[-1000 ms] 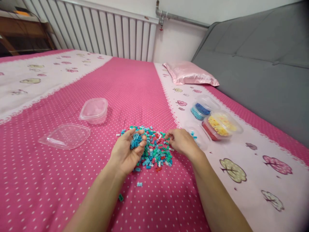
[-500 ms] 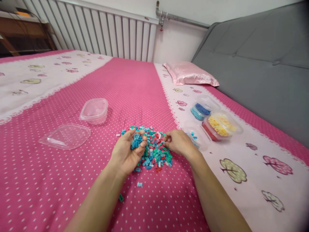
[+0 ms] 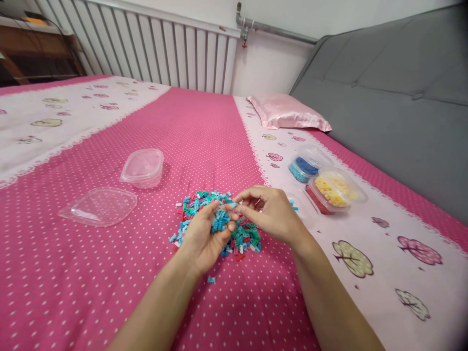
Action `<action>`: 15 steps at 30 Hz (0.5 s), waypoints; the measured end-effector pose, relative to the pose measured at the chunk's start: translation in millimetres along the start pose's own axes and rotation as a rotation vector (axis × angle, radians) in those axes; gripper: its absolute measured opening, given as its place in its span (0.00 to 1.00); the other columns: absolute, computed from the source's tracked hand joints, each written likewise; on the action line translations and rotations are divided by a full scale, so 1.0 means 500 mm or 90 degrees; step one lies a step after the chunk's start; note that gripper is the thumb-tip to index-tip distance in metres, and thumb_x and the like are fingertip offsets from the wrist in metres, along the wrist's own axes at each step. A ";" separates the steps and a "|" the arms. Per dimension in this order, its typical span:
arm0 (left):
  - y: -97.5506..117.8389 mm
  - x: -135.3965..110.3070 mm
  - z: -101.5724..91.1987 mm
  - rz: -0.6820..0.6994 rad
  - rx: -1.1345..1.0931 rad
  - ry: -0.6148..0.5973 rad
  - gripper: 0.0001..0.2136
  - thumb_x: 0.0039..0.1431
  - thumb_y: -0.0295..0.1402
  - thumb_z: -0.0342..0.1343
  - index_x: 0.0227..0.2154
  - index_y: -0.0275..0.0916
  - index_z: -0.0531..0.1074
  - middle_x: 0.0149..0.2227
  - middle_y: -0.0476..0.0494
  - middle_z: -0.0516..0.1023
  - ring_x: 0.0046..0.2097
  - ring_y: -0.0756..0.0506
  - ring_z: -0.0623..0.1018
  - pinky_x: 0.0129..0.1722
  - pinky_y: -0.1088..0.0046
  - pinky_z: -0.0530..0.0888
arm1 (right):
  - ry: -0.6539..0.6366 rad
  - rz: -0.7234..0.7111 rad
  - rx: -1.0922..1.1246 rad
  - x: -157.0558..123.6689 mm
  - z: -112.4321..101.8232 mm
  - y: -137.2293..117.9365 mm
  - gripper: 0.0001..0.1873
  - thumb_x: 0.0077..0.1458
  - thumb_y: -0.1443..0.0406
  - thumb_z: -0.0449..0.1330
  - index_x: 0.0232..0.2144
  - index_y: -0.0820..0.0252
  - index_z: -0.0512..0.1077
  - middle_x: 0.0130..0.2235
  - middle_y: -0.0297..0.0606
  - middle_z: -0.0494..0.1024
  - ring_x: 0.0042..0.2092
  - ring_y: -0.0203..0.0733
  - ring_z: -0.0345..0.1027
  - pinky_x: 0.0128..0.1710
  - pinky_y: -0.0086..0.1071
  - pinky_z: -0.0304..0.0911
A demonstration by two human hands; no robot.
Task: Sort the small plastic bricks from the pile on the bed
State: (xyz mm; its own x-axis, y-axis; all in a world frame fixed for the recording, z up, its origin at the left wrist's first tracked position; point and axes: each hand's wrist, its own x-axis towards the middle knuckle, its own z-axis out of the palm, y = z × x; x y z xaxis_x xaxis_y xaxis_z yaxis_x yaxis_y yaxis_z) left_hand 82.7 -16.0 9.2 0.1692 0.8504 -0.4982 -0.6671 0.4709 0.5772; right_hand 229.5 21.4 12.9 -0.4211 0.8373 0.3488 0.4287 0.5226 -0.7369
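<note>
My left hand (image 3: 204, 236) is cupped palm up around a cluster of small blue building bricks (image 3: 220, 221), over a loose pile of mixed bricks (image 3: 248, 236) in blue, green, red and white. Close beside it, my right hand (image 3: 272, 212) has thumb and forefinger pinched at the left fingertips, with a small light-blue brick (image 3: 234, 204) between them. One more light-blue brick (image 3: 211, 280) lies alone on the pink dotted bedspread, nearer to me. Both hands hide part of the pile.
Left of the pile are a clear plastic tub (image 3: 142, 169) and a clear lid (image 3: 104, 206). On the right stand tubs of blue bricks (image 3: 302, 169) and yellow bricks (image 3: 331, 190), the latter over a red-filled one (image 3: 318, 201). A pink pillow (image 3: 288, 111) lies by the grey headboard (image 3: 383, 73).
My right hand has come up and left from the pile to my left hand's fingertips. My left hand has shifted right with its blue bricks.
</note>
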 end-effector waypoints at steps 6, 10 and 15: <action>-0.008 0.000 0.004 -0.007 -0.001 -0.032 0.15 0.65 0.30 0.38 0.30 0.31 0.67 0.20 0.43 0.72 0.18 0.54 0.69 0.14 0.86 0.66 | -0.005 -0.018 -0.002 -0.003 -0.002 -0.018 0.09 0.51 0.70 0.62 0.37 0.59 0.77 0.29 0.33 0.75 0.29 0.33 0.67 0.30 0.27 0.61; 0.006 -0.005 0.002 0.004 -0.002 0.018 0.14 0.65 0.29 0.39 0.30 0.30 0.68 0.21 0.43 0.72 0.18 0.55 0.69 0.14 0.86 0.66 | 0.040 0.056 -0.019 0.000 -0.001 0.009 0.10 0.52 0.72 0.60 0.38 0.59 0.76 0.30 0.33 0.76 0.28 0.34 0.68 0.31 0.28 0.62; 0.032 -0.009 -0.008 0.052 -0.029 0.064 0.14 0.64 0.28 0.38 0.27 0.31 0.66 0.20 0.45 0.68 0.17 0.55 0.66 0.12 0.87 0.62 | -0.123 0.063 -0.162 0.002 0.023 0.043 0.12 0.49 0.71 0.65 0.38 0.57 0.76 0.36 0.34 0.77 0.35 0.38 0.69 0.38 0.30 0.62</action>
State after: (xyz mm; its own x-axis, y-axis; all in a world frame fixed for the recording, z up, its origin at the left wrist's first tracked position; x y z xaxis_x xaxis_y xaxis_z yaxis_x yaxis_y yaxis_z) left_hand 68.5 -13.2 18.0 0.0408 0.8566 -0.5143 -0.7085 0.3877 0.5896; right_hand 229.2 31.5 -9.4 -0.5007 0.8529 0.1478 0.6511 0.4836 -0.5849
